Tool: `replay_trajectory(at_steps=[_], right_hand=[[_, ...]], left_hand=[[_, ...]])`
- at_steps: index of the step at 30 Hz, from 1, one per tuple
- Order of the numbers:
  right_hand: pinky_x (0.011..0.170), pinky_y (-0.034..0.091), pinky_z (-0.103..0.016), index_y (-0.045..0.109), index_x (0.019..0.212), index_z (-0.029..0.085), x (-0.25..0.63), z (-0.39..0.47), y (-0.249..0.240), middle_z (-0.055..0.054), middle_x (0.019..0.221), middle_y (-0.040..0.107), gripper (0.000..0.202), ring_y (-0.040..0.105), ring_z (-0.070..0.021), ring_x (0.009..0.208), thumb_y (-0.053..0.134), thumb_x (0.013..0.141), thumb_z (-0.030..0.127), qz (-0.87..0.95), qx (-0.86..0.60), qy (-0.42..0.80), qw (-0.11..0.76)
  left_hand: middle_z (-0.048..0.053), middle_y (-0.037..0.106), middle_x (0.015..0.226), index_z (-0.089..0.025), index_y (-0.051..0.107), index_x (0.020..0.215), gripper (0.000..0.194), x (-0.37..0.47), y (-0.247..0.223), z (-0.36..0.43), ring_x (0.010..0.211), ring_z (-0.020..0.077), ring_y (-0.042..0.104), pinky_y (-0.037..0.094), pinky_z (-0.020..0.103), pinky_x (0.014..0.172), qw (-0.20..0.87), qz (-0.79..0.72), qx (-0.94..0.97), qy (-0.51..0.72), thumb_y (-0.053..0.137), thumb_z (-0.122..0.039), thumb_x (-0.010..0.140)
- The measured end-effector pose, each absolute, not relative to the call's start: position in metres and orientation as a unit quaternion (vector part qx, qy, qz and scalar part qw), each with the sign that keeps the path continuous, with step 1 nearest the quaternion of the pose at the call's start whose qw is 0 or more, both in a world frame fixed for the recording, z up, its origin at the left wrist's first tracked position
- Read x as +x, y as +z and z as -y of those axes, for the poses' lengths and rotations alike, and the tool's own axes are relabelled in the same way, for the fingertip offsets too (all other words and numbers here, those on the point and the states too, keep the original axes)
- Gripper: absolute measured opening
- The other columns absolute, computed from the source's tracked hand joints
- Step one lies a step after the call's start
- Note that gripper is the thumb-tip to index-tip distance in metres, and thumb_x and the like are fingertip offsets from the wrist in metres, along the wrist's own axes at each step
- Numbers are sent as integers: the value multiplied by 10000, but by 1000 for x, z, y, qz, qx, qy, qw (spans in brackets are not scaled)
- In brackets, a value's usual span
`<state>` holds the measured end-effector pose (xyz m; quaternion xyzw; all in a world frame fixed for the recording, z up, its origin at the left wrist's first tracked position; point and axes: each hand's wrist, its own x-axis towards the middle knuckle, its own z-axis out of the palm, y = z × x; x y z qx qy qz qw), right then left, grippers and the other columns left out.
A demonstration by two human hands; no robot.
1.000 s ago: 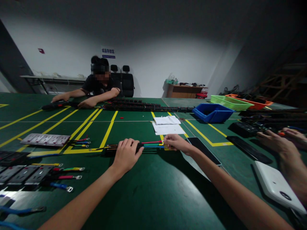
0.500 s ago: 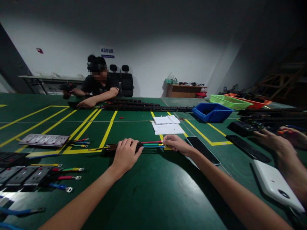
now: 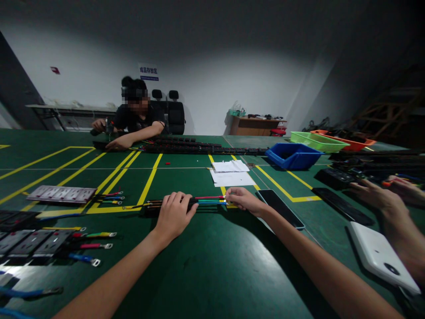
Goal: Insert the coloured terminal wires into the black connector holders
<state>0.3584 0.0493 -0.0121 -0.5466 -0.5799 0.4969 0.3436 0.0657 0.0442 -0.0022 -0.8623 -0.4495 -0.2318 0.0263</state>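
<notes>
On green tabletop (image 3: 199, 266), mid-frame: holds dark strip (image 3: 155, 204) flat beneath L hand (image 3: 174, 210), fingers side by side over far edge, thumb set apart toward 3 o'clock; underside hidden, so can't tell how firmly. Pinches at wire ends (image 3: 224, 200) w/ R hand (image 3: 242, 198), thumb & forefinger brought together; too small to tell which end sits btw fingertips.

Key alignment: runs w/ long axis approx 9-to-3 o'clock, straight across view, from strip body under L hand out to R hand. Extends on same line via red wire (image 3: 209, 197), green wire (image 3: 209, 201) & blue wire (image 3: 222, 204), all at 3 o'clock from L hand, 9 o'clock from R. Places L hand nearer strip body, R hand nearer wire ends. Trails yellow lead (image 3: 134, 207) at opp. end, 9 o'clock.

Around R hand: white paper (image 3: 234, 178) at 12, blue bin (image 3: 294, 158) btw 1 & 2, phone (image 3: 281, 208) just past forearm, btw 3 & 4. From L hand: pale socket strip (image 3: 63, 194) at 9. Also shows co-worker (image 3: 139, 117) w/ drill-like tool (image 3: 108, 127) at 11, plus 2nd co-worker's hand (image 3: 381, 195) at 3.
</notes>
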Motion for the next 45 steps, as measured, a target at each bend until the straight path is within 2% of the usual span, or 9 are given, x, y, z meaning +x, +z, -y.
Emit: replay_trajectory(at_steps=[5, 18, 21, 24, 30, 36, 42, 45], right_hand=[[361, 196, -170, 586, 883, 177, 358, -48, -10, 55, 657, 548, 322, 328, -30, 418, 682, 793, 471, 582, -544, 500, 340], [374, 202, -180, 589, 866, 180, 357, -46, -8, 68, 613, 501, 371, 336, -41, 432, 717, 758, 510, 578, -545, 502, 342], [400, 263, -177, 594, 865, 177, 361, -46, -4, 74, 561, 478, 389, 387, -55, 449, 730, 758, 526, 575, -538, 515, 337], [449, 334, -187, 616, 870, 168, 362, -45, 7, 38, 609, 546, 417, 476, -79, 522, 750, 756, 546, 590, -512, 526, 336], [458, 310, -191, 613, 857, 174, 358, -43, 16, 22, 661, 552, 450, 481, -87, 573, 764, 742, 582, 587, -499, 508, 385], [455, 321, -198, 665, 828, 145, 365, -46, 11, 7, 660, 586, 424, 486, -91, 570, 776, 723, 541, 606, -565, 478, 289], [472, 327, -209, 675, 805, 151, 363, -46, 24, 11, 625, 579, 390, 494, -95, 567, 741, 757, 532, 620, -546, 462, 322], [472, 327, -214, 683, 780, 148, 362, -47, 21, 4, 615, 594, 356, 493, -96, 552, 745, 755, 498, 629, -561, 446, 302]], left_hand=[[98, 653, 1100, -176, 644, 1176, 410, 67, -1, -44, 1028, 262, 584, 460, 452, 897, 35, 451, -862, -229, 406, -468, 1013], [102, 652, 1111, -173, 641, 1187, 411, 67, -1, -44, 1041, 263, 582, 459, 456, 904, 32, 452, -862, -226, 408, -465, 1015], [102, 653, 1110, -175, 640, 1189, 414, 67, -1, -44, 1037, 264, 583, 462, 457, 901, 33, 453, -862, -227, 401, -466, 1016], [109, 653, 1115, -172, 642, 1188, 420, 67, 0, -43, 1040, 273, 584, 464, 464, 899, 35, 451, -863, -226, 395, -464, 1015], [109, 657, 1119, -184, 642, 1187, 412, 67, 0, -43, 1044, 275, 584, 463, 467, 901, 29, 449, -863, -231, 392, -463, 1015], [104, 653, 1100, -178, 647, 1167, 408, 67, 0, -43, 1031, 265, 581, 457, 448, 895, 35, 452, -862, -225, 395, -461, 1016], [106, 651, 1104, -171, 648, 1173, 410, 68, 0, -43, 1041, 269, 579, 453, 451, 901, 38, 452, -863, -224, 407, -461, 1013], [110, 651, 1110, -170, 646, 1178, 420, 67, 0, -43, 1040, 270, 580, 454, 456, 901, 38, 453, -862, -224, 396, -466, 1016]])
